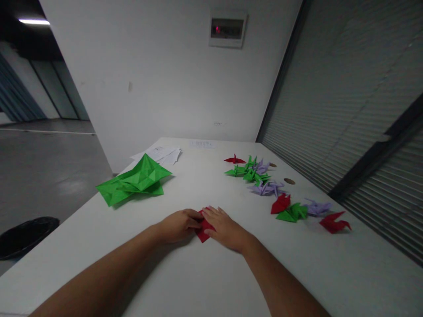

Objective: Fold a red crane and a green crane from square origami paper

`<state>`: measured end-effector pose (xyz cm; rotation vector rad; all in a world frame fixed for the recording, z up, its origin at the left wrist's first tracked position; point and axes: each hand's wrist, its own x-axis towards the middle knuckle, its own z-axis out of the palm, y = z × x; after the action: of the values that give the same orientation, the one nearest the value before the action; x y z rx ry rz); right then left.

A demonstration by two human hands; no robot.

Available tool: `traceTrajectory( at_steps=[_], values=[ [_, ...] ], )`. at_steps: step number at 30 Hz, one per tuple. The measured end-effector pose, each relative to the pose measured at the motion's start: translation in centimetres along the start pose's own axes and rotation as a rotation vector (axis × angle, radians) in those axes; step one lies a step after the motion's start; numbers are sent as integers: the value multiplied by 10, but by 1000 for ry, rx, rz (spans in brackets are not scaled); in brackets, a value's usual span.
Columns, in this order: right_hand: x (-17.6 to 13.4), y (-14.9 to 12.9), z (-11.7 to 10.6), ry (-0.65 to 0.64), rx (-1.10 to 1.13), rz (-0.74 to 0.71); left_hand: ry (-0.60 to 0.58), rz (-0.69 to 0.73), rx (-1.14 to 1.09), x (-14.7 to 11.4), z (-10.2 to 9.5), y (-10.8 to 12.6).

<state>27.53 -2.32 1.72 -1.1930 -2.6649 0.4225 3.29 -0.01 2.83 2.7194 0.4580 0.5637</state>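
Observation:
A small piece of folded red origami paper [202,235] lies on the white table in front of me, partly covered by both hands. My left hand [178,225] is at its left edge, the fingers curled and closed on the paper. From the right, my right hand [227,230] rests flat across it with the fingers stretched out. Under the hands, the paper's folds are hidden.
Crumpled green paper sheets [139,178] lie at the left, with white papers [163,155] behind. Several folded cranes are at the right, including a red crane [333,223] and a purple crane [265,188]. A black-lined bin [28,235] stands left of the table.

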Motion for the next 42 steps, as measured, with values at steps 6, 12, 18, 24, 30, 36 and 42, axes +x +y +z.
traceTrajectory(
  at_steps=[6,12,18,24,30,36,42],
  values=[
    [-8,4,-8,-108,-86,96,-99,-76,46,-5,-5,-4],
    [-12,7,-14,-104,-107,177,-147,-130,88,-10,-9,-11],
    [-16,15,-13,-94,-129,222,-110,-116,168,-11,-11,-16],
    [-12,16,-12,35,-74,147,-89,-139,276,-11,-5,-18],
    [-10,1,-16,248,-2,-66,-66,-134,344,-14,4,-27],
    [-6,-14,-13,85,-46,-113,-61,-138,318,-14,1,-22],
    [3,-22,-2,-63,-85,25,-72,-158,286,-15,-1,-20]
  ],
)
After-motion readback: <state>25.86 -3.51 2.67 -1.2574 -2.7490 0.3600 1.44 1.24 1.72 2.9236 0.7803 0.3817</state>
